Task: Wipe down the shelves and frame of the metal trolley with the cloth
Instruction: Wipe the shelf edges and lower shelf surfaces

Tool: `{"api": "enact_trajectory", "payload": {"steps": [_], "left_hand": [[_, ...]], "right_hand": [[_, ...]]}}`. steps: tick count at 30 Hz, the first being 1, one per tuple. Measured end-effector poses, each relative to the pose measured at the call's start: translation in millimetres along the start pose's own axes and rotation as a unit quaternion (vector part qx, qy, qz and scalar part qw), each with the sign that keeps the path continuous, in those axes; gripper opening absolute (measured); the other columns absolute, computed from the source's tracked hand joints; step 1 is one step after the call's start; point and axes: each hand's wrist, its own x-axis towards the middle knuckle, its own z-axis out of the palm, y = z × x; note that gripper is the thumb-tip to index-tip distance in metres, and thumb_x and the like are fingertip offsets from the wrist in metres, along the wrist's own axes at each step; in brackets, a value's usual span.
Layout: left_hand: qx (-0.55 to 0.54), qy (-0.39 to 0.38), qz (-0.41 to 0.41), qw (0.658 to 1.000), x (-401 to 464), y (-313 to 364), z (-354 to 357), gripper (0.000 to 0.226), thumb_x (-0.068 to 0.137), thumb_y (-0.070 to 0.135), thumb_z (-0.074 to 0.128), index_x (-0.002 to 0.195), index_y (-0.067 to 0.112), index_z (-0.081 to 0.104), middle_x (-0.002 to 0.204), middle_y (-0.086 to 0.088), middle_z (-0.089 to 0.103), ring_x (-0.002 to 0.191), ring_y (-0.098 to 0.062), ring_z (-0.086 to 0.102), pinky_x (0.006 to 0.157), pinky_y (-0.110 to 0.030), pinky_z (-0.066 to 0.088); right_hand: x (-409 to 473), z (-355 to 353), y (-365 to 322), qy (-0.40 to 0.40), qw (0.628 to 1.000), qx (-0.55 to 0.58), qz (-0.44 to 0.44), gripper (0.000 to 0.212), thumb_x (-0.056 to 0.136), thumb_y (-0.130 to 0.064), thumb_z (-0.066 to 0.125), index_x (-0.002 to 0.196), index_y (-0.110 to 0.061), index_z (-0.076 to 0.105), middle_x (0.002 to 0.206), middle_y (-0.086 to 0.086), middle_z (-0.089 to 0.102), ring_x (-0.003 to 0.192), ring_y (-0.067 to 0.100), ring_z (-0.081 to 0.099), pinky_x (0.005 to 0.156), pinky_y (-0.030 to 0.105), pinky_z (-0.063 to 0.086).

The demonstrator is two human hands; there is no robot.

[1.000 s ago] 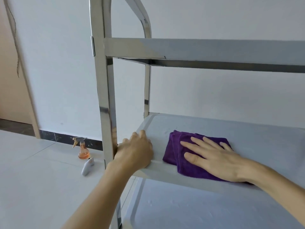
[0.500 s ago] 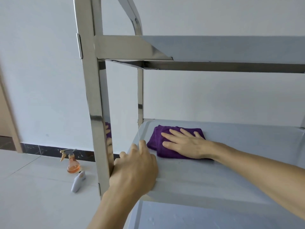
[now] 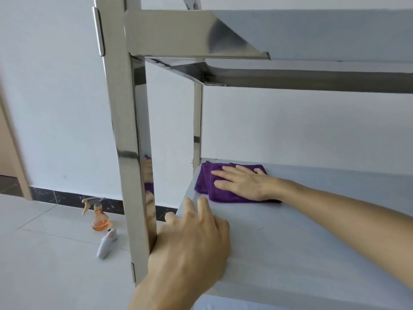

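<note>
A stainless metal trolley fills the view, with its near upright post (image 3: 125,139) at left and a top shelf (image 3: 312,34) overhead. On the middle shelf (image 3: 290,242) lies a folded purple cloth (image 3: 205,182) at the far left corner, close to the rear post (image 3: 197,121). My right hand (image 3: 243,184) lies flat on the cloth with fingers spread, pressing it down. My left hand (image 3: 192,245) grips the shelf's near left corner beside the front post, fingers over the edge.
A white wall stands right behind the trolley. On the tiled floor to the left sit a spray bottle (image 3: 99,217) with orange liquid and a small white device (image 3: 106,243). A wooden door frame (image 3: 13,153) is at far left.
My right hand has slid the cloth from the shelf's front edge to the far left corner. My left hand has kept its hold on the corner. The camera has come closer and lower.
</note>
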Motion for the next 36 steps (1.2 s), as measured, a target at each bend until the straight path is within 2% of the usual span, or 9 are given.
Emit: {"api": "enact_trajectory", "payload": {"steps": [2,9,17,19,23,27,32,34,36], "left_hand": [[-0.035,0.004,-0.019,0.999,1,1,2,0.026,0.101,0.039,0.021,0.114,0.03,0.041,0.109,0.004,0.041,0.093,-0.025,0.051,0.073,-0.033,0.043],[-0.053,-0.012,-0.041,0.998,9,5,8,0.041,0.097,0.05,0.017,0.116,0.037,0.051,0.103,0.004,0.047,0.094,-0.028,0.053,0.084,-0.044,0.05],[-0.063,-0.003,-0.05,0.997,17,14,14,0.035,0.098,0.039,0.021,0.104,0.028,0.054,0.094,0.003,0.045,0.092,-0.03,0.054,0.069,-0.038,0.042],[-0.068,0.001,-0.054,0.996,19,16,13,0.037,0.098,0.038,0.02,0.105,0.028,0.055,0.096,0.004,0.047,0.092,-0.028,0.052,0.069,-0.038,0.038],[-0.089,0.0,-0.061,0.994,24,16,12,0.038,0.099,0.035,0.023,0.112,0.027,0.058,0.104,0.003,0.053,0.093,-0.029,0.052,0.075,-0.04,0.045],[-0.086,0.001,-0.073,0.994,26,15,11,0.038,0.098,0.034,0.028,0.12,0.029,0.058,0.103,0.001,0.052,0.086,-0.028,0.048,0.072,-0.037,0.041],[-0.076,0.001,-0.076,0.994,28,15,11,0.04,0.098,0.037,0.03,0.126,0.034,0.058,0.121,-0.005,0.058,0.085,-0.028,0.043,0.074,-0.037,0.039],[-0.07,-0.011,-0.074,0.995,27,16,11,0.04,0.099,0.039,0.029,0.126,0.032,0.057,0.123,-0.004,0.057,0.092,-0.029,0.05,0.077,-0.039,0.039],[-0.03,-0.023,-0.057,0.998,29,18,8,0.039,0.101,0.041,0.03,0.128,0.03,0.056,0.131,-0.002,0.054,0.112,-0.03,0.053,0.09,-0.046,0.039]], "right_hand": [[20,-2,2,0.011,1.0,0.008,0.022,0.062,0.088,-0.081,0.019,0.147,-0.062,0.013,0.165,-0.021,0.003,0.154,0.016,-0.004,0.118,0.06,-0.006],[17,-9,45,0.023,0.998,0.006,0.064,0.067,0.084,-0.085,0.016,0.146,-0.062,0.015,0.164,-0.023,0.006,0.153,0.012,-0.001,0.118,0.06,-0.004],[-61,-15,129,0.046,0.977,0.005,0.208,0.065,0.087,-0.082,0.015,0.148,-0.06,0.011,0.165,-0.021,0.001,0.154,0.017,-0.003,0.119,0.06,-0.004],[-72,-12,115,0.035,0.98,0.013,0.196,0.064,0.088,-0.081,0.015,0.148,-0.06,0.009,0.164,-0.022,-0.002,0.154,0.018,-0.005,0.118,0.06,-0.007],[-99,0,69,0.018,0.994,0.013,0.111,0.062,0.086,-0.083,0.013,0.145,-0.065,0.007,0.163,-0.025,-0.003,0.153,0.014,-0.009,0.119,0.057,-0.01],[-138,13,34,0.001,0.999,0.001,0.033,0.071,0.073,-0.09,0.008,0.141,-0.07,0.002,0.162,-0.028,-0.004,0.152,0.009,-0.011,0.12,0.055,-0.011],[-194,13,31,-0.009,1.0,0.013,0.005,0.063,0.079,-0.088,0.012,0.139,-0.073,0.001,0.159,-0.035,-0.006,0.149,-0.001,-0.014,0.121,0.049,-0.012],[-208,12,36,-0.011,1.0,0.021,0.011,0.059,0.083,-0.085,0.014,0.139,-0.073,0.004,0.158,-0.036,-0.006,0.148,-0.003,-0.014,0.122,0.046,-0.012],[-214,11,38,-0.013,0.999,0.024,0.016,0.057,0.085,-0.083,0.016,0.14,-0.072,0.005,0.158,-0.036,-0.005,0.148,-0.004,-0.014,0.122,0.046,-0.011]]}}
